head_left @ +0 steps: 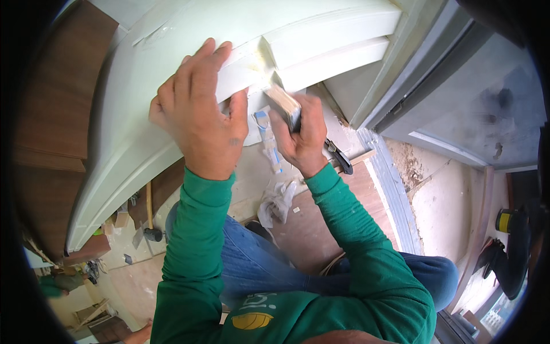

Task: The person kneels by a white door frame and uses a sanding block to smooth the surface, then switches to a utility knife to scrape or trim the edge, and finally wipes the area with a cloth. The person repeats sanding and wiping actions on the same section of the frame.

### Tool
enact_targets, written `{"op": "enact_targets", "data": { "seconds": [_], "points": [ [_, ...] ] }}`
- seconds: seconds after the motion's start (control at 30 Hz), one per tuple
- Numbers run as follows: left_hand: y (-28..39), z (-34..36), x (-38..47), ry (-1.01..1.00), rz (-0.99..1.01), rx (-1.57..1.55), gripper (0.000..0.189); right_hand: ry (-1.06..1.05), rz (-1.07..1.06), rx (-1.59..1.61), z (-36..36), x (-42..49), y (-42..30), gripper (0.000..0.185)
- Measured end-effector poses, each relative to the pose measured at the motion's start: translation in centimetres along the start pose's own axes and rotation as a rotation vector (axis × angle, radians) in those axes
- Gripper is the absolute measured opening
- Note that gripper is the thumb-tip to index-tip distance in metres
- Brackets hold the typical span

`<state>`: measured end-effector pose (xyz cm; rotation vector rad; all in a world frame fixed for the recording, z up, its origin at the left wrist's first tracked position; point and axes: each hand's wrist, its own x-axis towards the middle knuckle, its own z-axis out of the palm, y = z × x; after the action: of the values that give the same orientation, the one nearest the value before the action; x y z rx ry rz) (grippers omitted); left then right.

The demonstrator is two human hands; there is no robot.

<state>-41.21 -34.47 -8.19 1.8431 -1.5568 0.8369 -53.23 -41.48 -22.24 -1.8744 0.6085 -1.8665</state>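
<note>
My left hand [200,114] grips the lower strip of a white-painted wooden panel [335,36], its fingers spread over the face and its thumb under the edge. In my right hand [303,133] is a small wooden block [283,103] with a pale face and a dark grey side. Motion blurs the block, and its tip is beside a notched joint in the panel. A crumpled light rag [277,202] lies on the floor below my hands. Near my right wrist lie a black utility knife [339,157] and a blue-and-white strip of packaging [268,139].
A rubber mallet [152,234] with a wooden handle rests on the left floor. Brown boards [53,103] stand at far left. On the right are a grey door [481,107] and a grey threshold strip [386,185]. Another person's hand [142,333] shows at lower left.
</note>
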Motion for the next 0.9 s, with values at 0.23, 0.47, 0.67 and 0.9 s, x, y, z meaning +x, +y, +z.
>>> {"op": "enact_targets", "data": {
  "seconds": [0.23, 0.47, 0.67, 0.9],
  "points": [
    [-0.5, 0.1, -0.1, -0.004, 0.048, -0.010, 0.069, -0.081, 0.049, -0.013, -1.2, -1.6, 1.2, 0.039],
    [-0.6, 0.2, -0.9, 0.003, 0.098, 0.010, 0.100, -0.187, 0.231, -0.091, -2.6, -5.8, 4.2, 0.030],
    [1.0, 2.0, -0.8, 0.082, -0.042, 0.148, 0.125, -0.144, 0.278, -0.037, -1.0, -5.2, 3.6, 0.029],
    [0.7, 0.5, -1.1, -0.043, 0.014, 0.149, 0.113, -0.064, 0.304, -0.023, -1.4, -5.2, 4.3, 0.027]
  ]
}}
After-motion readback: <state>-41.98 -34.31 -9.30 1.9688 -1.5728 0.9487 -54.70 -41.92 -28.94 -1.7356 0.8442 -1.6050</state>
